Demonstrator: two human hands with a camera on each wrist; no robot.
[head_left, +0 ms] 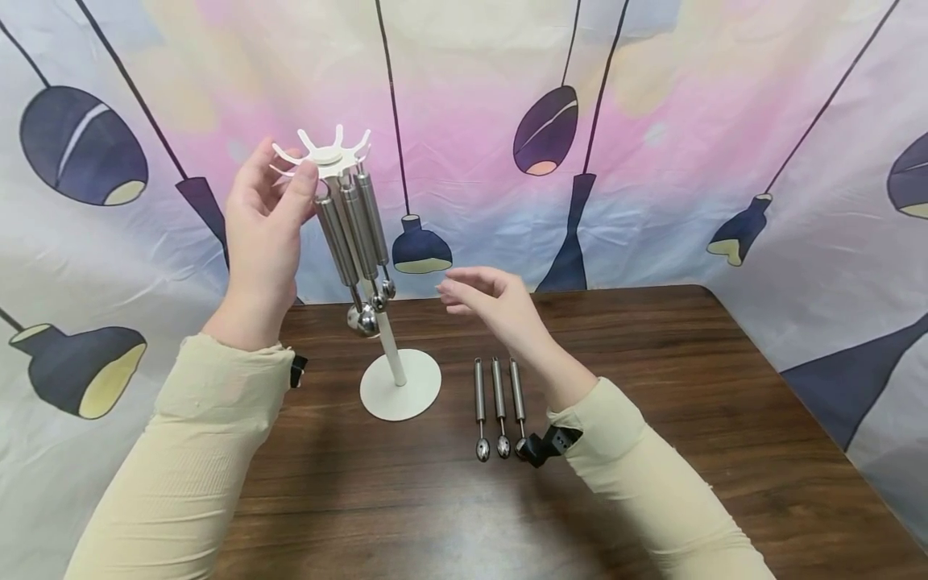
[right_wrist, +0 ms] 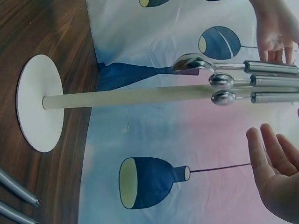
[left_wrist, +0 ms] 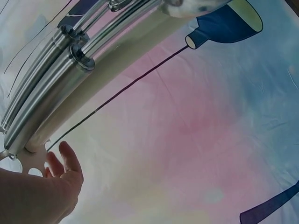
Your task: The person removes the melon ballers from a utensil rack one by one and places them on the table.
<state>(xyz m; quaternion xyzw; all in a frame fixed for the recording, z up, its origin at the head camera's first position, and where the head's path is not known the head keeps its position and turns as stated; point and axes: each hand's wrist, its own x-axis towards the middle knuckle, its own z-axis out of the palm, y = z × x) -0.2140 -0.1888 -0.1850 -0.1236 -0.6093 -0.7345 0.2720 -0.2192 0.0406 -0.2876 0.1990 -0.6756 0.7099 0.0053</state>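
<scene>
A white stand [head_left: 399, 385] with a round base and a thin pole stands on the wooden table [head_left: 652, 387]. My left hand [head_left: 286, 169] pinches its star-shaped top wheel [head_left: 328, 155], thumb on the rim and fingers behind. Three steel utensils [head_left: 355, 234] hang from the wheel, their handles [left_wrist: 51, 102] close in the left wrist view. My right hand [head_left: 457, 290] hovers open just right of their lower ends [right_wrist: 224, 80] and touches nothing. Three more steel utensils [head_left: 499, 407] lie side by side on the table under my right wrist.
A cloth backdrop printed with dark lamps [head_left: 652, 121] hangs behind and around the table. The table's right edge [head_left: 819, 419] runs diagonally toward me. Bare wood [head_left: 406, 499] lies in front of the stand's base [right_wrist: 39, 102].
</scene>
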